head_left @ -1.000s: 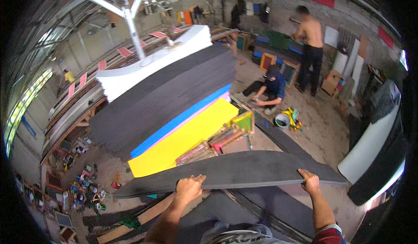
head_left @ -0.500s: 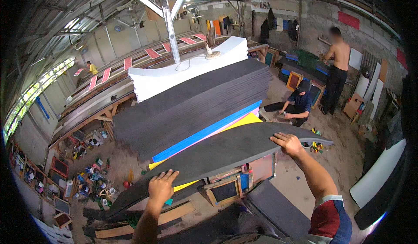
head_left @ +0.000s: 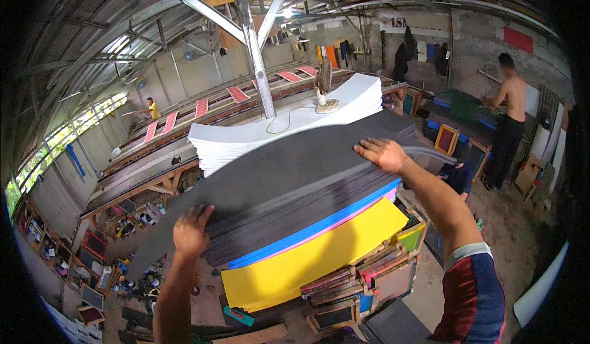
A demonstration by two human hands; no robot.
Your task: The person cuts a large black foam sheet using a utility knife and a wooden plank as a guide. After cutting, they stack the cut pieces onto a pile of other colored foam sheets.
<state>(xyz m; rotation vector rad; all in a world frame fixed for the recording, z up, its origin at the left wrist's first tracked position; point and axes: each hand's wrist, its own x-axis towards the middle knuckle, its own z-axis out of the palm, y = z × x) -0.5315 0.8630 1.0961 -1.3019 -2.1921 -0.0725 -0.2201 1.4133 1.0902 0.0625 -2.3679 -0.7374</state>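
A long, dark grey to black flexible sheet [head_left: 270, 169], which looks like foam, lies across the upper part of a stack of black sheets [head_left: 332, 199]. My left hand [head_left: 192, 230] grips its near edge toward the left, fingers on top and slightly spread. Farther right, my right hand [head_left: 382, 155] holds the same edge, with its fingers over the upper face. Both thumbs are largely hidden. The sheet's right end bends down beyond my right hand. Under the black stack show blue sheets [head_left: 270, 249], a thin pink layer and a wide yellow sheet [head_left: 369, 227].
White sheets [head_left: 209, 136] with a fan [head_left: 326, 92] on top lie beyond the black stack, beside a metal post [head_left: 255, 49]. Wooden frames [head_left: 332, 316] lean below the yellow sheet. Another person [head_left: 511, 98] stands at the right; one in yellow [head_left: 153, 110] is far left.
Both hands have moved forward and up with the black sheet, from in front of the stack to over it. More of the yellow sheet shows now. My view has also shifted.
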